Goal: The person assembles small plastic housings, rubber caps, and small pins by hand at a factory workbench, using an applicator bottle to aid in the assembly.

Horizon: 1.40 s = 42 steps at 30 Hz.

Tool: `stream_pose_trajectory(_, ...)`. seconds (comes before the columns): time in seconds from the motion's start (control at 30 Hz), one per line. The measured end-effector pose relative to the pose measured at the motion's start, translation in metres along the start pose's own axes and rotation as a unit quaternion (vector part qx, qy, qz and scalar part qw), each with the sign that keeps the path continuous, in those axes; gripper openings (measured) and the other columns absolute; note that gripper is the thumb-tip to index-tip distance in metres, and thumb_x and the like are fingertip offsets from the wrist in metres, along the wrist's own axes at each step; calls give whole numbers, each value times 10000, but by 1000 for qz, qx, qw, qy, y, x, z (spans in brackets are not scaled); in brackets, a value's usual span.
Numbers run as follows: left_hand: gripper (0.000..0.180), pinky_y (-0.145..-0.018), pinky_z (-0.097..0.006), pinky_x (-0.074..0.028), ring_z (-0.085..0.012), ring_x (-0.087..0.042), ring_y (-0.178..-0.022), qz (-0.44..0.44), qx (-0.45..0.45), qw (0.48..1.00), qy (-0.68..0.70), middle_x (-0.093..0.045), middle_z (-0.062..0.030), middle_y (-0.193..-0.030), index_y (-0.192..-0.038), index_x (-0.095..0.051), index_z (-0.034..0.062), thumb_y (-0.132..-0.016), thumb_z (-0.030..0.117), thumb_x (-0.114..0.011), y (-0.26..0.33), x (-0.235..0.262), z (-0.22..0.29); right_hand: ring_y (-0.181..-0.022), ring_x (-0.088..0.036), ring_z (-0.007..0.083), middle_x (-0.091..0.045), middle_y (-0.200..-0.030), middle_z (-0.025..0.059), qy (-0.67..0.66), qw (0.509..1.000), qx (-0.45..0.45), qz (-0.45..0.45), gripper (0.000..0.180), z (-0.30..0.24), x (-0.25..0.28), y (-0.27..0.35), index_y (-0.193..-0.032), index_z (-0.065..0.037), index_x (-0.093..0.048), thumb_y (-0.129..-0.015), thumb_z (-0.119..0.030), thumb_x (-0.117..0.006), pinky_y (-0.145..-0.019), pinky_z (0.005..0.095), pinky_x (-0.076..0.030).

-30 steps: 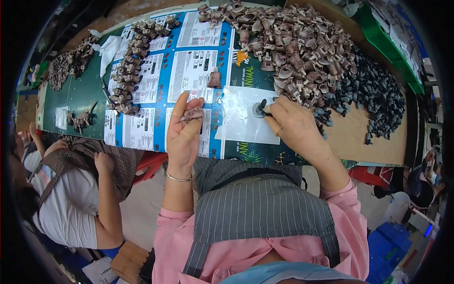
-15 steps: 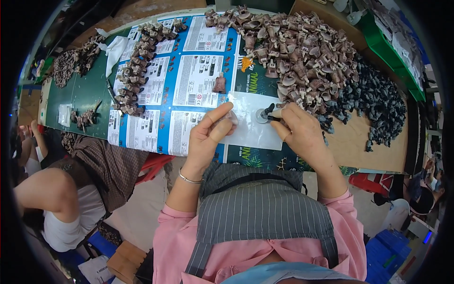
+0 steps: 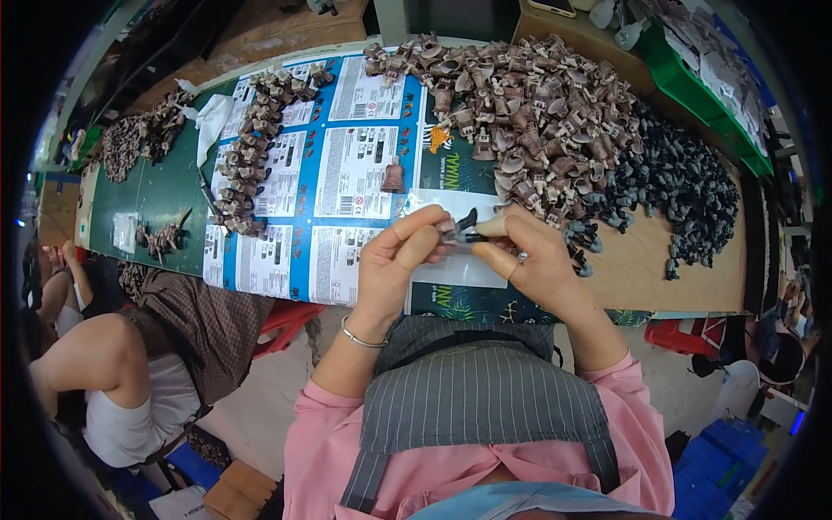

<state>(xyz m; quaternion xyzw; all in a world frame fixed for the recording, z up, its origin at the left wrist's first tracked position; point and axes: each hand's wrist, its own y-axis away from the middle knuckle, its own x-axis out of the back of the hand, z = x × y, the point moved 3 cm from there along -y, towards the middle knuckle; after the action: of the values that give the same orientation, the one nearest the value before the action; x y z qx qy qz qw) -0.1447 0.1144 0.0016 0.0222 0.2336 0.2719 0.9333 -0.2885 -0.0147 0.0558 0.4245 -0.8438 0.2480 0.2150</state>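
Observation:
Over a translucent plastic sheet (image 3: 459, 274), my two hands meet in front of my chest. My left hand (image 3: 401, 260) pinches a small pinkish-brown part (image 3: 447, 229) between thumb and fingers; its shape is mostly covered. In my right hand (image 3: 537, 260) is a small black toy part (image 3: 468, 222), pinched by thumb and forefinger. The two parts touch or nearly touch; the fingers hide the exact contact. A lone brown torso-shaped toy part (image 3: 393, 177) lies just beyond my left hand.
A large heap of brown toy parts (image 3: 537, 104) spreads at the far right, beside a heap of black-grey parts (image 3: 693, 191). Rows of assembled pieces (image 3: 247, 165) lie on printed sheets (image 3: 355, 165) to the left. A green bin (image 3: 706, 108) borders the right; someone sits at the left.
My hands have come together, bringing the black part leftward against or near the part in my left hand. The whole table appears slightly lower in view.

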Motion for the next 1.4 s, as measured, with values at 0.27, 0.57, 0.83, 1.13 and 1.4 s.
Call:
stream_pose_trajectory(0.27,284,-703,-206,-488,-64,-589,-784,8,14,995,95,-681,-49,-1085,-1218,-637,42,-943,112,-620,6,-2,-2,-663,-593,256,-553,-771,85,47,996,66,27,148,-15,-14,-4,-898,-46,-639,-794,-109,-722,-575,355,-473)
stream_pose_trajectory(0.57,371,-708,-189,-473,-53,-595,-817,80,-66,991,84,-684,-41,-1046,-1284,-560,54,-924,96,-643,6,31,22,-638,-593,246,-508,-735,78,109,972,207,-4,219,-31,-69,-20,-781,-53,-563,-782,-186,-736,-554,355,-482)
stream_pose_trajectory(0.83,336,-649,-216,-479,-85,-578,-779,88,-131,884,-441,-661,-55,-970,-1145,-666,55,-814,42,-723,12,62,32,-660,-590,223,-503,-746,52,167,961,215,-55,111,-33,-80,-28,-834,-102,-589,-797,-180,-659,-592,333,-447)
stream_pose_trajectory(1.13,388,-637,-315,-484,-244,-582,-744,46,-250,843,-473,-560,-104,-849,-1101,-662,20,-725,41,-758,10,72,24,-746,-602,252,-519,-826,86,91,945,280,-143,205,-37,-103,-71,-967,-63,-570,-781,-109,-640,-623,363,-498)
stream_pose_trajectory(1.4,336,-600,-339,-458,-256,-548,-697,63,-265,832,-482,-517,-107,-810,-1079,-654,6,-759,54,-745,10,69,22,-763,-605,241,-523,-830,76,72,940,292,-161,196,-30,-106,-76,-928,-36,-555,-743,-64,-613,-635,352,-507)
